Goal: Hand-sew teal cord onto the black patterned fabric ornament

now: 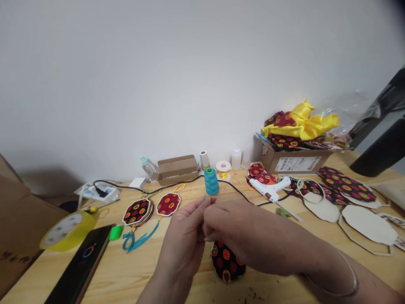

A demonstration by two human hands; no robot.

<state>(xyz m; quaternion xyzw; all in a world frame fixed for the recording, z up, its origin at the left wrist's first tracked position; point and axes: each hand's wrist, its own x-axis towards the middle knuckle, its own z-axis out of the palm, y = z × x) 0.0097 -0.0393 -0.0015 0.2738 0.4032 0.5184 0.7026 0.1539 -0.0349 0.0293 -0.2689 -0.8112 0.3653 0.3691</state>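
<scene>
My left hand and my right hand meet in the middle, fingertips pinched together. Whatever sits between the fingers is hidden or too small to make out. Below my right hand is a black patterned fabric piece with red and orange flowers, partly covered by that hand. Just beyond the fingertips stands a teal thread cone. To the left lie a red patterned pendant with a yellow loop and a stack of black patterned pendants, with teal tassels beside them.
At left are a phone, a yellow tape roll and a large carton. A white glue gun with a black cord lies at right, near pale wooden shapes. Behind them, a box overflows with fabric.
</scene>
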